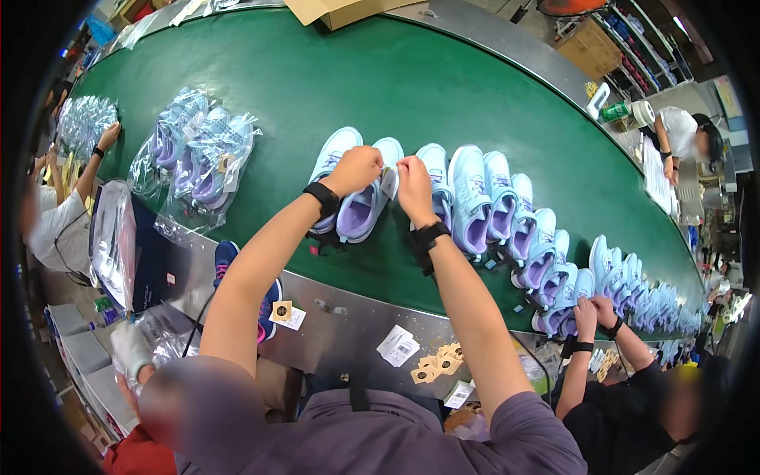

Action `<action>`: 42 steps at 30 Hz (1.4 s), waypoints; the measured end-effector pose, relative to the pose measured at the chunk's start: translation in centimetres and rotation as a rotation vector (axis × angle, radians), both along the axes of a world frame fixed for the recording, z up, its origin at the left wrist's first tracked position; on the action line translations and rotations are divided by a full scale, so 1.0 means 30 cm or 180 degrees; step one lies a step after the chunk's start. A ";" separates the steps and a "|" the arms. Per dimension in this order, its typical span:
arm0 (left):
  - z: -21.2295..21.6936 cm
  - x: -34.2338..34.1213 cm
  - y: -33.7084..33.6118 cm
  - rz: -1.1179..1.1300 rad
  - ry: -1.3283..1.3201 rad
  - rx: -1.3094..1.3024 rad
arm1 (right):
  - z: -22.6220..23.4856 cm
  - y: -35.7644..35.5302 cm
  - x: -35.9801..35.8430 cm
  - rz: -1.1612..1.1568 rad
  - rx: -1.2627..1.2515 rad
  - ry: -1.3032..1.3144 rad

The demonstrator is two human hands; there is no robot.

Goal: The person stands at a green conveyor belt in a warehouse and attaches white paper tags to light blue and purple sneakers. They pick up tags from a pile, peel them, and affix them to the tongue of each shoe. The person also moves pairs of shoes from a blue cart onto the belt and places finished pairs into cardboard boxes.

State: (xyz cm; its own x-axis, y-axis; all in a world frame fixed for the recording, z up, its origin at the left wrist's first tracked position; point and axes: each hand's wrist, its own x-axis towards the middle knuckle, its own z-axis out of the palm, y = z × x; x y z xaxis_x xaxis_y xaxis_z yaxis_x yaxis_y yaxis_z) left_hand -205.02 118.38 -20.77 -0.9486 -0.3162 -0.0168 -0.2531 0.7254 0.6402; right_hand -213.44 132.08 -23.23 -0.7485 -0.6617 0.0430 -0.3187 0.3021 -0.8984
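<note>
My left hand and my right hand meet over a pair of light blue shoes with lilac linings. Between them a small pale tag hangs above the right shoe of the pair. Left fingertips pinch at the tag's upper end. The right fingers are pinched beside it; what they hold is too small to make out. Under my left wrist lies the left shoe, partly covered by the hand. Close by my right hand stands another light blue shoe, partly hidden.
A row of similar shoes runs right along the green belt. Bagged shoes lie left. On the metal edge are white labels and tan tags. Co-workers' hands work at right; others are at left.
</note>
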 end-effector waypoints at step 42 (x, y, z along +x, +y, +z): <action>0.019 0.076 -0.010 0.0706 0.0371 0.3473 | 0.093 -0.026 -0.017 0.0388 -0.0889 -0.2417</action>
